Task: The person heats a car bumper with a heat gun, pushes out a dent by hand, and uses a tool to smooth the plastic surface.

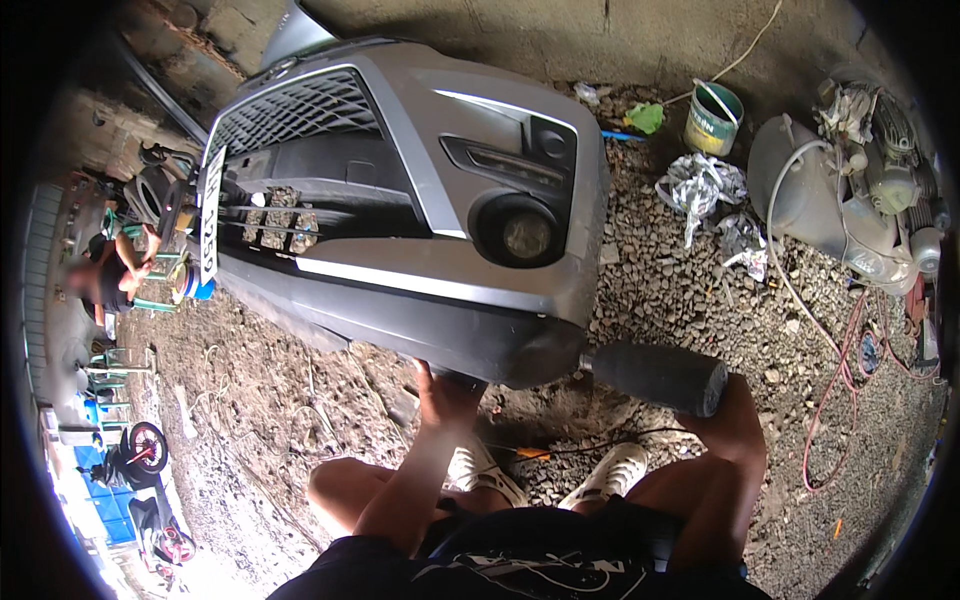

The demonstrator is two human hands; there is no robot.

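Bumper (430,275), grey and black, is resting above the gravel (650,290) in front of the crouching wearer (540,555). The left hand (447,400) is touching its lower edge, fingers partly hidden, so I cannot tell how tightly they are closing. The right hand (730,420) is gripping a dark cylindrical tool (660,378), whose narrow end is pointing toward the bumper's lower corner. Crumpled foil (703,188) is lying farther right, near a green bucket (712,125).
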